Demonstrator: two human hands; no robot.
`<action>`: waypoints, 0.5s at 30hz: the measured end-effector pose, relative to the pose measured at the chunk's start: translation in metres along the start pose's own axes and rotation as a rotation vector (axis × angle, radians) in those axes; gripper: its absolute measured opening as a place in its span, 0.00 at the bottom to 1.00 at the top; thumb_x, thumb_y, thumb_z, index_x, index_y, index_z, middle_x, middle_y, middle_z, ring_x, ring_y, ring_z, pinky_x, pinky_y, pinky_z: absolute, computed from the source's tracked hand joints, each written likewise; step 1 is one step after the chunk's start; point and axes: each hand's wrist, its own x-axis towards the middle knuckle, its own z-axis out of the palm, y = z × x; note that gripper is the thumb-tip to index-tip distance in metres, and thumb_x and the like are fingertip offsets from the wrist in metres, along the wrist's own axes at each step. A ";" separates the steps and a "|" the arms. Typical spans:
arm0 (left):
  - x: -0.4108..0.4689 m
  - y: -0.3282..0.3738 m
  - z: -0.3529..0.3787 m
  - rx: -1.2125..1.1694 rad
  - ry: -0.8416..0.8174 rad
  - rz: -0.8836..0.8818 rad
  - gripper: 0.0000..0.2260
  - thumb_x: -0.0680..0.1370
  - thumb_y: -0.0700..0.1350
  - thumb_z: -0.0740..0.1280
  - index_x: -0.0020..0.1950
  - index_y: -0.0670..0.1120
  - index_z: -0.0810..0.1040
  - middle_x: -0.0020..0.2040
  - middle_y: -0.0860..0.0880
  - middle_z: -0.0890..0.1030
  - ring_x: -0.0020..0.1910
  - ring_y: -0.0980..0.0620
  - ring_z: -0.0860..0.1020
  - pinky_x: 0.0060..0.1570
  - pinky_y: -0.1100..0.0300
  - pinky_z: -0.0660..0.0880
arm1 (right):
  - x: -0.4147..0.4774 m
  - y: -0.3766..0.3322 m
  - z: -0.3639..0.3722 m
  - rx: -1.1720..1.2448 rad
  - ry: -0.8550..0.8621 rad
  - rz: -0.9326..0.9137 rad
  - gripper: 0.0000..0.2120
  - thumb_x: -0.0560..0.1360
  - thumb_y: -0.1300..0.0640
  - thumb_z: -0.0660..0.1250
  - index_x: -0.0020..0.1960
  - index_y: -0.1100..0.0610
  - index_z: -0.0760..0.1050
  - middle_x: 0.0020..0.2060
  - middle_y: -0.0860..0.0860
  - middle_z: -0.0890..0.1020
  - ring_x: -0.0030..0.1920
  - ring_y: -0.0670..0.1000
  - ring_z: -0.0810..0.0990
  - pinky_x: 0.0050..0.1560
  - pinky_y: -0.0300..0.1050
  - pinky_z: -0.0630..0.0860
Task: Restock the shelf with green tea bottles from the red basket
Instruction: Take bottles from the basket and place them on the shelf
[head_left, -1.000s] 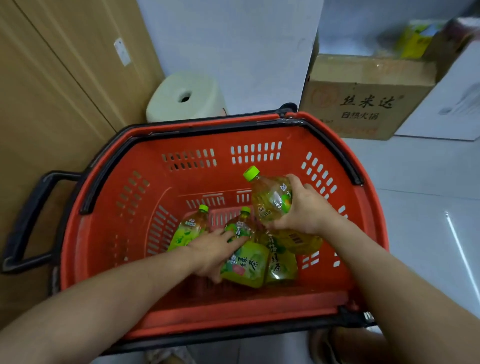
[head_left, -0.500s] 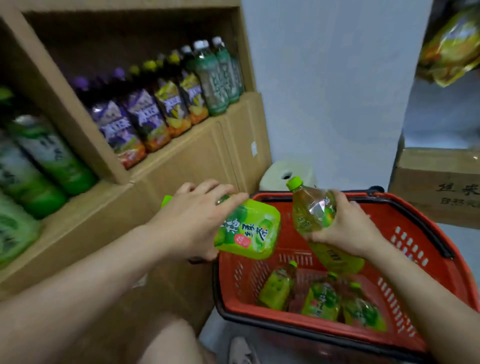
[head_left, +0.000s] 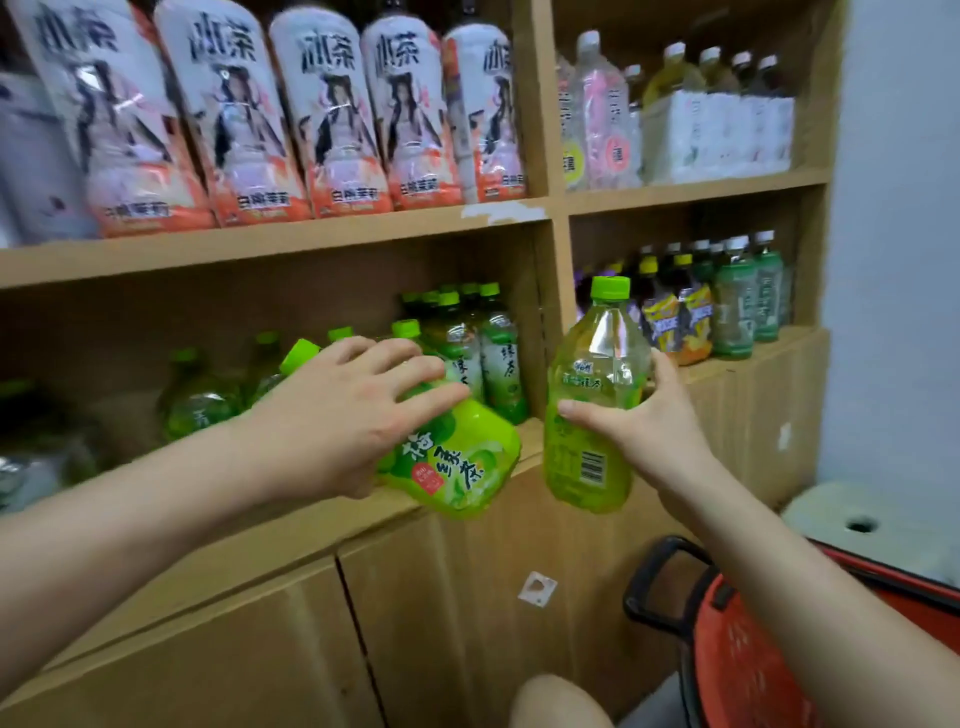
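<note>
The pale wooden shelf unit (head_left: 550, 270) fills the view. The red plastic basket (head_left: 748, 675) sits low at the right, its contents out of sight. On the lower-left shelf a row of standing green tea bottles (head_left: 493, 358) crowds the right end, with more bottles dim and blurred further left.

The step in hand looks like placing, since 2 bottles are up at shelf level. The left hand (head_left: 337, 415) is wrapped over a tilted green-labelled plastic bottle (head_left: 462, 467). Its base overhangs the shelf's front edge and its cap points up and left into the compartment. The right hand (head_left: 654, 421) grips an upright green-capped plastic bottle (head_left: 592, 384) round its middle, in front of the divider (not yet over the shelf).

Next, I judge, the tilted bottle must be righted and set into a gap beside the row without toppling its neighbours. The second bottle would then go leftward after it.
</note>
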 end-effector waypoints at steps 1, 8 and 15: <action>-0.008 -0.008 0.004 0.008 -0.015 0.001 0.52 0.47 0.56 0.80 0.70 0.50 0.68 0.62 0.45 0.78 0.59 0.41 0.77 0.52 0.46 0.76 | 0.006 -0.002 0.014 0.016 -0.040 -0.003 0.42 0.55 0.50 0.82 0.64 0.49 0.65 0.53 0.44 0.79 0.52 0.46 0.80 0.56 0.51 0.78; -0.022 -0.033 0.044 0.064 -0.265 0.155 0.34 0.76 0.43 0.65 0.76 0.54 0.51 0.77 0.45 0.57 0.76 0.41 0.56 0.70 0.37 0.53 | 0.042 0.006 0.088 -0.042 -0.047 0.024 0.53 0.42 0.33 0.78 0.64 0.46 0.65 0.57 0.47 0.79 0.57 0.53 0.79 0.58 0.57 0.77; -0.006 -0.029 0.099 0.033 -0.331 0.185 0.35 0.76 0.42 0.67 0.75 0.55 0.48 0.77 0.43 0.53 0.76 0.39 0.51 0.69 0.32 0.44 | 0.061 0.034 0.109 -0.152 -0.073 0.061 0.62 0.47 0.32 0.76 0.75 0.45 0.53 0.68 0.50 0.73 0.67 0.55 0.72 0.64 0.60 0.73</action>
